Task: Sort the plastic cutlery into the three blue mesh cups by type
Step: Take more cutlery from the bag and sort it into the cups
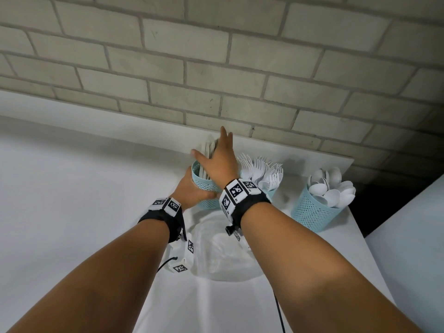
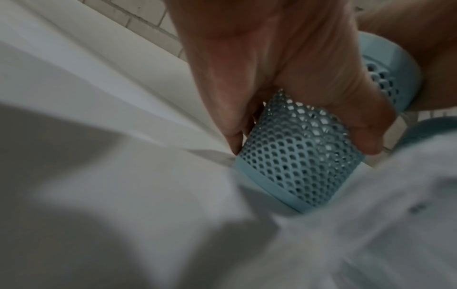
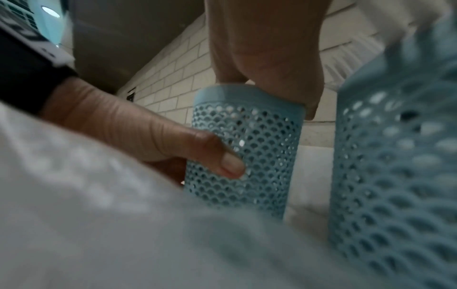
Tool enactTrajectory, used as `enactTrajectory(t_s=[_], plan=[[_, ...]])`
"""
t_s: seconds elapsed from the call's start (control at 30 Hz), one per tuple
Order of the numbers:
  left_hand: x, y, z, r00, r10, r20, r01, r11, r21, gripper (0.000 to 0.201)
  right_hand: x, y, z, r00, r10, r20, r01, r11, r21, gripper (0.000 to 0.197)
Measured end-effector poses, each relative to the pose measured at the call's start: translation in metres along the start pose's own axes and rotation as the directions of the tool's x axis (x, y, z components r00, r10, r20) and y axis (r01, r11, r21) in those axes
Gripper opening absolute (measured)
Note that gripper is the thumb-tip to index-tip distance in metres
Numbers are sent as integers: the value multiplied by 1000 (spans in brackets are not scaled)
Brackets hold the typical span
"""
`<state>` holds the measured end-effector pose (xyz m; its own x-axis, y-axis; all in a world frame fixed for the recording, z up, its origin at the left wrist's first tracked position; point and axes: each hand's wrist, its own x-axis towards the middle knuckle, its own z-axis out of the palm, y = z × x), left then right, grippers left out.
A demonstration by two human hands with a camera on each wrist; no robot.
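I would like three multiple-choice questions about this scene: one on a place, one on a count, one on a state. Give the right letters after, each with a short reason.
1. Which cup holds the spoons?
A. the leftmost
B. the middle one
C. the rightmost

2. How many blue mesh cups stand on the table?
A. two
B. three
C. four

3. What is the left hand doing?
A. gripping the side of the leftmost cup
B. lying flat on the table
C. lifting a fork

Answers:
1. C: the spoons stand in the rightmost cup, with the forks in the middle cup.
2. B: the head view shows three.
3. A: the left hand wraps the leftmost cup, while the right hand rests straight-fingered on the cutlery in it.
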<state>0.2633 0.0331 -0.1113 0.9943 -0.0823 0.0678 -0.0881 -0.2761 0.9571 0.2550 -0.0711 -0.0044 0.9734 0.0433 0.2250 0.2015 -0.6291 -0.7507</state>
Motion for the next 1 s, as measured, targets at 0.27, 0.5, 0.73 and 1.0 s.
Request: enactTrajectory(t_s=[0.27,0.5,0.73,1.0], plan=[[-21,30,-6,996,-85,0,85,996,19,126,-23,-21,-38,995,-102,-19,103,984,146,79],[-49,105,-39,980,-89,-178,157,894,420,123,-41,10,-97,949,-115,-293,115,993,-20,73],[-63,176,-16,999,-16,29,-7,763,646,72,-75,44,-106,970,-54,-236,36,996,-83,98],[-63,140,45,871,-374,319,77,744,664,43,-89,71,-89,989,35,-147,-43,998,-49,122]])
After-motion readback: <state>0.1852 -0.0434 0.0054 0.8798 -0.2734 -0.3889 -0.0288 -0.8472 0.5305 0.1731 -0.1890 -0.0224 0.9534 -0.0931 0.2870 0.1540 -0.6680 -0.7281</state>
